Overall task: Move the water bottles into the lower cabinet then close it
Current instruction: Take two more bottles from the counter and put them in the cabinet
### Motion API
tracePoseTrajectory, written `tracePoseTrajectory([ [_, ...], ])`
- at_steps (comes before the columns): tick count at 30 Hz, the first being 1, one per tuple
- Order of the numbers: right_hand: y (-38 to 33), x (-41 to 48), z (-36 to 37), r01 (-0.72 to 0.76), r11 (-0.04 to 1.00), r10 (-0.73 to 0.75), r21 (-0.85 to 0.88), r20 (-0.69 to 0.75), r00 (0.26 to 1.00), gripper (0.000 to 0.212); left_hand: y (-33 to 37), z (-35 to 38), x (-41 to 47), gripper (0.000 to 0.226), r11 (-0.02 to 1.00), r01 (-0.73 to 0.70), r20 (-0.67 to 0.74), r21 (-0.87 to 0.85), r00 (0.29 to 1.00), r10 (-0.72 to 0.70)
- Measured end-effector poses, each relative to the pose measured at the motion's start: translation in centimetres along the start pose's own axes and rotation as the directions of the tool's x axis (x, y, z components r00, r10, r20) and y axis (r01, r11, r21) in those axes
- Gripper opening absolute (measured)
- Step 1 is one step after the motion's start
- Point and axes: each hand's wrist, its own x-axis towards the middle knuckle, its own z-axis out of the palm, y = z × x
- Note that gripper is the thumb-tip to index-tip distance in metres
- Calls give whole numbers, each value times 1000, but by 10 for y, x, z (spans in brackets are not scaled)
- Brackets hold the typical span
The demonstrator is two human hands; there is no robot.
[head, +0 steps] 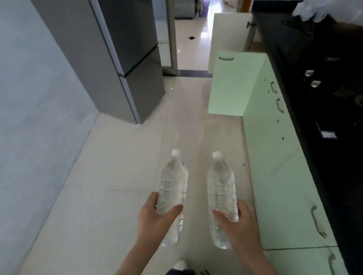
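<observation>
Listing by size: green lower cabinet run (275, 172) along the person's right, under a black countertop (343, 144); one green door (235, 85) stands swung open farther ahead, its interior hidden from this view. Water bottles, two, clear plastic, apparently full, both carried in the air above the tiled floor (112, 166) and well short of the open door. Left bottle (173, 182): gripped round its lower middle by the left hand (155, 217), thumb over the top and fingers curled beneath. Right bottle (221, 189): gripped likewise by the right hand (237, 222). Handling, as judged: fairly heavy with water, with thin walls that yield to a squeeze, smooth and possibly slick. The ribbed waist, where each is held, is a sounder hold than the narrow neck. White caps (176, 152) (217, 154): in place, pointing away from the person, so spillage is unlikely.
</observation>
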Motion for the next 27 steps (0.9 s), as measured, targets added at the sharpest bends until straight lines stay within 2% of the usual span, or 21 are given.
tracePoseTrajectory([
  [6,-53,75,54,48,999,-46,-13,94,995,27,24,-42,78,33,993,29,-92,-118,995,-40],
  [14,-90,229,93,26,1000,-27,9,161,987,23,58,-22,211,36,988,109,-146,-112,981,-124],
  [19,-150,357,103,38,999,-43,29,194,980,24,135,-7,315,47,992,83,-196,-99,975,-101],
  [23,-205,449,113,100,995,-104,32,178,979,29,203,-5,403,43,994,22,-219,-110,975,-46],
  [27,-235,526,127,98,994,-103,44,154,983,27,244,2,485,44,994,9,-222,-107,974,-33],
])
